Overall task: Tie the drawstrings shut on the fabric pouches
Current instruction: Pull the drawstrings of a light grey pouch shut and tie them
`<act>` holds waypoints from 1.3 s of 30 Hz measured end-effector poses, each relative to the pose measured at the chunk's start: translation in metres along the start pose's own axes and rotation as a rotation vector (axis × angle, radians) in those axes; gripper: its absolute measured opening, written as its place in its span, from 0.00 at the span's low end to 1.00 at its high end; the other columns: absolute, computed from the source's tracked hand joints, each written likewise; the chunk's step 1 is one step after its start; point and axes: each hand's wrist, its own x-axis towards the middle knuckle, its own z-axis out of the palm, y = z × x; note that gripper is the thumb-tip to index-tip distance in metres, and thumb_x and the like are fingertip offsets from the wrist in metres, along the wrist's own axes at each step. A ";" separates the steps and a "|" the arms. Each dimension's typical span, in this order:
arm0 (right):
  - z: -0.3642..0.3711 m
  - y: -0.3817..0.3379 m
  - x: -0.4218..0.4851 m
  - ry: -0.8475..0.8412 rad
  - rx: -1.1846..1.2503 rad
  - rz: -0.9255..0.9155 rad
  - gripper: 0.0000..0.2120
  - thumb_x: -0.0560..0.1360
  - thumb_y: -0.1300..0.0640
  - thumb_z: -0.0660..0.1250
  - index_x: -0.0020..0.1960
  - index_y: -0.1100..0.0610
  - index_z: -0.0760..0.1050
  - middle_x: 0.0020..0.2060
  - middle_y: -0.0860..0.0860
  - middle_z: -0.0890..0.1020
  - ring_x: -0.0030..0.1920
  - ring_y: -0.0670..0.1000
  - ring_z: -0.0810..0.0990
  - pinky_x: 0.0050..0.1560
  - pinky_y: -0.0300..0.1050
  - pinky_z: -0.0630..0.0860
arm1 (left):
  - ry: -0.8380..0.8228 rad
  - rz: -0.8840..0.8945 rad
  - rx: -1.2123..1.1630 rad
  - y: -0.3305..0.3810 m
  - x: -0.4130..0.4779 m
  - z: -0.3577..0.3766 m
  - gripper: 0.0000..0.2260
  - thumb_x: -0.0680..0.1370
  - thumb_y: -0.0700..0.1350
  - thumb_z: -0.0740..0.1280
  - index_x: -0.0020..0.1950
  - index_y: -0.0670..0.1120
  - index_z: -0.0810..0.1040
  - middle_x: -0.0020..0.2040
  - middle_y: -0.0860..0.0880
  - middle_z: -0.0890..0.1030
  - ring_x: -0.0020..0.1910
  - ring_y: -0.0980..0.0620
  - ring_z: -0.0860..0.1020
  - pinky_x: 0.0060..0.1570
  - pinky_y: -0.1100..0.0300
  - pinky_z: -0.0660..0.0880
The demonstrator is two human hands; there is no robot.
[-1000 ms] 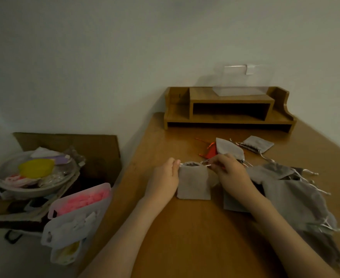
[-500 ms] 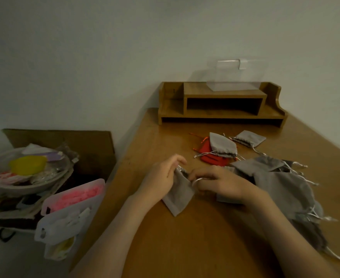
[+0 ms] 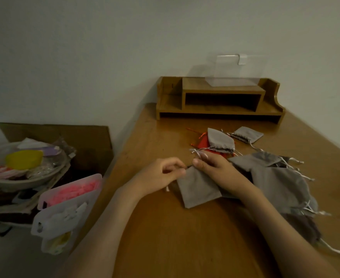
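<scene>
Item: grey pouch (image 3: 199,187), flat on the wooden table (image 3: 165,241), centre, between both hands. Long axis near-to-far; gathered mouth points far and slightly left, closed bottom toward the near edge.

Left hand (image 3: 161,175): fingers curled, pinching at the mouth's left side; a cord end (image 3: 167,189) hangs below it.

Right hand (image 3: 218,170): thumb and fingers pinch the silver drawstring (image 3: 196,153) at the mouth's right.

Change: a second ago the mouth was stretched wide between the hands; now it is cinched and the hands are close together.

Right: pile of grey pouches (image 3: 281,183).
</scene>
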 end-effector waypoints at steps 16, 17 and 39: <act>-0.012 -0.007 0.001 0.471 0.653 0.202 0.18 0.83 0.53 0.53 0.36 0.56 0.70 0.22 0.46 0.69 0.23 0.44 0.65 0.22 0.34 0.63 | 0.332 -0.027 0.272 -0.004 0.002 -0.006 0.14 0.83 0.46 0.54 0.41 0.46 0.72 0.27 0.55 0.68 0.22 0.61 0.66 0.24 0.67 0.60; -0.014 -0.006 0.001 0.520 0.666 0.197 0.18 0.83 0.54 0.53 0.37 0.56 0.70 0.23 0.46 0.68 0.23 0.44 0.65 0.22 0.33 0.63 | 0.333 -0.018 0.280 -0.003 0.002 -0.005 0.14 0.83 0.45 0.54 0.41 0.44 0.72 0.27 0.55 0.67 0.22 0.61 0.67 0.23 0.67 0.61; 0.022 -0.021 0.003 0.119 -0.008 0.052 0.03 0.78 0.53 0.65 0.45 0.49 0.75 0.35 0.46 0.80 0.35 0.43 0.78 0.39 0.40 0.75 | 0.478 0.303 0.365 0.000 0.006 0.015 0.08 0.82 0.48 0.56 0.43 0.53 0.68 0.38 0.61 0.70 0.40 0.63 0.67 0.45 0.67 0.61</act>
